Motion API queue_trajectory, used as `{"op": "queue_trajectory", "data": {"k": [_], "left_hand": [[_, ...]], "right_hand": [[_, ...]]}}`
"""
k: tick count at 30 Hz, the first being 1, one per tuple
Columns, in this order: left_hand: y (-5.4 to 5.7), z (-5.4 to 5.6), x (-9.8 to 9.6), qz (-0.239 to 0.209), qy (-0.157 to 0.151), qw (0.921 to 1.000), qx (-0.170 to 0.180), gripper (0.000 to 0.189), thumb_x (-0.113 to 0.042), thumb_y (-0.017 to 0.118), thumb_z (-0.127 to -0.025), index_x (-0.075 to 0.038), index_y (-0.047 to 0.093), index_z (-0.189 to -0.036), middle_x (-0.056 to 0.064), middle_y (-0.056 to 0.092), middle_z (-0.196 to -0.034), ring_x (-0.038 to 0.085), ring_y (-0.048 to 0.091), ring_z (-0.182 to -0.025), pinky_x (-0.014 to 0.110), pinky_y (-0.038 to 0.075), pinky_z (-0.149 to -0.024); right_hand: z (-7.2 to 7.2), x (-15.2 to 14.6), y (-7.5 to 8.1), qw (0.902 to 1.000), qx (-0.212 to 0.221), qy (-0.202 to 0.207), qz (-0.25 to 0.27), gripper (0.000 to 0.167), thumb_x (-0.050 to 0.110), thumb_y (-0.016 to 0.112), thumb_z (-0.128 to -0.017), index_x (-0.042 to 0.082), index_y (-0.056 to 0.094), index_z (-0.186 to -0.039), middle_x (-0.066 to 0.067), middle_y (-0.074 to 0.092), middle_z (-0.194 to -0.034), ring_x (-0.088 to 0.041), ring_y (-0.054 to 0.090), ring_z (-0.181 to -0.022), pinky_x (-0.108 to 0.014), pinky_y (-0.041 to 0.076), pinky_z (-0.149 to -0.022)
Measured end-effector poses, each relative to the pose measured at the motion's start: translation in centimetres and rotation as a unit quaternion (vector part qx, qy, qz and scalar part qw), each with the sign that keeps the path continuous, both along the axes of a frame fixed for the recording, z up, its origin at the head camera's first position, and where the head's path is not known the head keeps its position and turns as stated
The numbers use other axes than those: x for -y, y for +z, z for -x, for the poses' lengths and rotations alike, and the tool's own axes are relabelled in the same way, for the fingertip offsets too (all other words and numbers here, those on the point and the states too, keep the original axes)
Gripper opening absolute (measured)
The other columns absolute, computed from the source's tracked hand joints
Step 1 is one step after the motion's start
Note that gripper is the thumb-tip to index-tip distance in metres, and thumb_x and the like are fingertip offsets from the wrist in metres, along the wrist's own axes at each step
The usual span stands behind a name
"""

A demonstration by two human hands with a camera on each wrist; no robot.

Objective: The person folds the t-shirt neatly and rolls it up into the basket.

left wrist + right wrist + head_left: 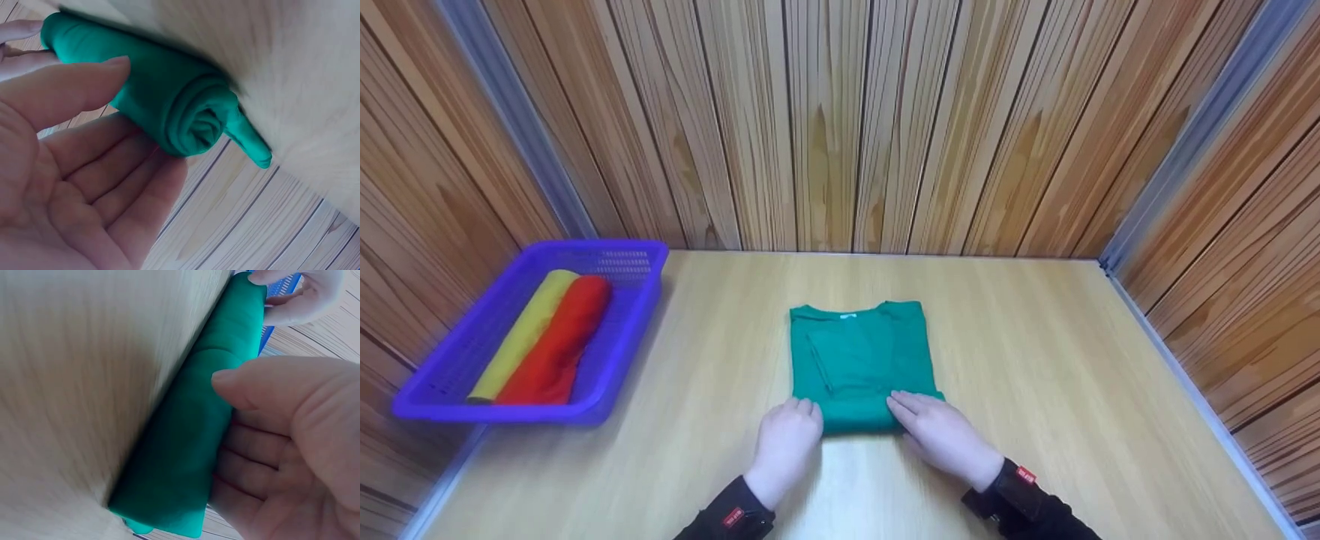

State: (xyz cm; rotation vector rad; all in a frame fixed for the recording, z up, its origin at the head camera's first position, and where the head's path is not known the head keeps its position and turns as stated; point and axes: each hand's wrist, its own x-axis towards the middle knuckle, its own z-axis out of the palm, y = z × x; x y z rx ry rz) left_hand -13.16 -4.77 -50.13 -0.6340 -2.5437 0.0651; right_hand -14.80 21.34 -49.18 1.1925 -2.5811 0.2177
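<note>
A green T-shirt (859, 352) lies on the table, its neck end flat and its near end wound into a thick roll (855, 415). My left hand (789, 441) holds the roll's left end, fingers over the top and thumb (107, 79) along the near side. Spiral layers show at that end (199, 124) in the left wrist view. Toward the right end, my right hand (945, 436) has its fingers laid over the roll, with the thumb (230, 385) against its near side. In the right wrist view the right fingertips are hidden behind the cloth.
A purple plastic basket (634, 330) stands at the table's left side. Inside it lie a yellow cloth roll (526, 330) and a red cloth roll (556, 345) side by side. Wood-patterned panels (825, 127) wall in the table (1035, 360) at the back and both sides.
</note>
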Motion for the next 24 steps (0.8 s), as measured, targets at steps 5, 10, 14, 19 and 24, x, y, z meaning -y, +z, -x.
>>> {"op": "queue_trajectory", "data": {"k": [5, 10, 14, 19, 24], "left_hand": [[0.0, 0.3, -0.1, 0.005, 0.001, 0.9999, 0.009, 0.014, 0.002, 0.069, -0.072, -0.008, 0.061, -0.072, 0.001, 0.052, -0.065, 0.015, 0.052, -0.06, 0.026, 0.043, -0.048], [0.0, 1.0, 0.1, 0.0, -0.008, 0.9996, 0.028, 0.016, 0.003, 0.07, -0.071, -0.01, 0.06, -0.068, 0.001, 0.055, -0.064, 0.016, 0.055, -0.059, 0.028, 0.044, -0.048], [0.1, 1.3, 0.3, -0.011, -0.017, 0.9988, 0.046, 0.015, 0.004, 0.068, -0.069, -0.009, 0.061, -0.069, 0.002, 0.056, -0.065, 0.017, 0.056, -0.06, 0.03, 0.045, -0.049], [0.2, 1.2, 0.5, -0.036, -0.035, 0.9971, 0.057, 0.012, 0.003, 0.062, -0.066, -0.009, 0.062, -0.069, 0.002, 0.057, -0.066, 0.02, 0.057, -0.06, 0.032, 0.045, -0.048], [0.4, 1.0, 0.9, -0.058, -0.044, 0.9926, 0.097, 0.01, -0.001, 0.065, -0.067, -0.009, 0.062, -0.07, 0.002, 0.056, -0.068, 0.021, 0.057, -0.062, 0.033, 0.045, -0.051]], "right_hand": [[0.2, 0.2, 0.0, 0.9998, 0.013, -0.013, -0.005, 0.052, 0.0, 0.077, -0.078, -0.009, 0.06, -0.126, -0.023, 0.063, -0.123, -0.037, 0.062, -0.112, -0.048, 0.05, -0.093], [0.6, 0.5, 0.0, 0.999, 0.028, -0.033, -0.01, 0.054, -0.001, 0.078, -0.077, -0.008, 0.059, -0.127, -0.021, 0.064, -0.121, -0.036, 0.061, -0.112, -0.046, 0.05, -0.093], [0.7, 0.6, -0.1, 0.9987, 0.033, -0.039, -0.008, 0.054, 0.0, 0.079, -0.077, -0.007, 0.059, -0.126, -0.02, 0.064, -0.12, -0.035, 0.061, -0.11, -0.046, 0.05, -0.093], [0.6, 0.4, 0.0, 0.9981, 0.039, -0.047, -0.009, 0.052, 0.003, 0.08, -0.076, -0.005, 0.061, -0.124, -0.018, 0.064, -0.116, -0.034, 0.062, -0.107, -0.045, 0.052, -0.09], [0.5, 0.2, 0.0, 0.9981, 0.04, -0.046, -0.007, 0.049, 0.003, 0.081, -0.075, -0.002, 0.063, -0.12, -0.015, 0.063, -0.111, -0.031, 0.062, -0.103, -0.043, 0.052, -0.088]]}}
